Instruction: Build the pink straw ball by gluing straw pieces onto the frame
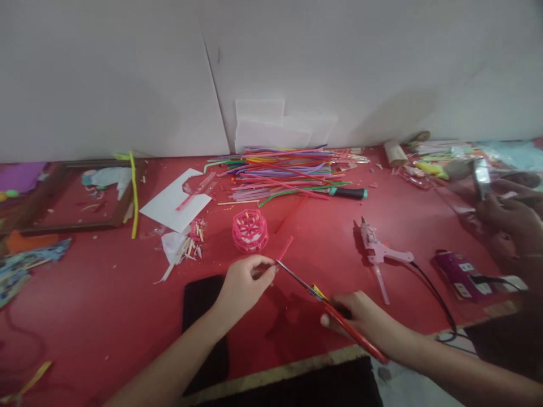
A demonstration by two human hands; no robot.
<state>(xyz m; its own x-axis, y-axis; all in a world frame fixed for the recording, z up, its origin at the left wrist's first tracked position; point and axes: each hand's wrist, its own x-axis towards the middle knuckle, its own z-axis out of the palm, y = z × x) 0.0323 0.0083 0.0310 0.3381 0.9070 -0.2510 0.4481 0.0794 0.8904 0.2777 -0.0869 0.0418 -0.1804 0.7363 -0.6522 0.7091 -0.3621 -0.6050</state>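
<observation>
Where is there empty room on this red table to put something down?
Biggest bare patch: front left of the red table, between the wooden frame, the black mat and the edge. A smaller one lies between the pink straw wheel and the glue gun. Crowded: the straw pile at the back, the end by the power strip, and the scissors in front.

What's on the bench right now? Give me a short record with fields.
left grip: pinches pink straw
right grip: holds red-handled scissors, blade tips at the straw
beyond the hands: pink round lattice piece, straw pile
right of centre: pink glue gun lying on red table
far right: another person's hand
</observation>
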